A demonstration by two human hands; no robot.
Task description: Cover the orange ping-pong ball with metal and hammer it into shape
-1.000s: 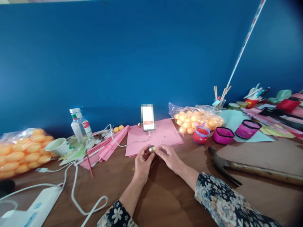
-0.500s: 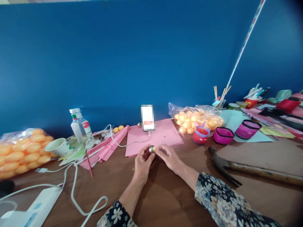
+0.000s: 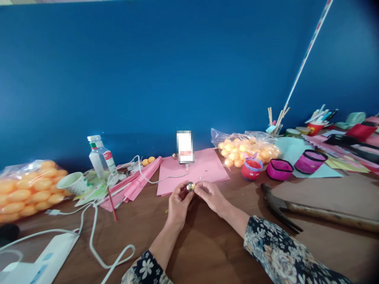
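Tabletop of brown wood is spread with craft supplies, the bulky stores pushed to the edges so that the middle near the person is kept free: a bag of orange balls at the far left and a second bag of orange balls right of centre, both set back towards the blue wall. A pink sheet is laid flat just beyond the hands, and a hammer is laid well to the right, apart from them. The left hand and the right hand are brought together low over the wood, fingers curled, so that a small shiny bell is pinched between the fingertips of both; it is gripped from either side, seemingly to steady so small a thing, just in front of the sheet's near edge
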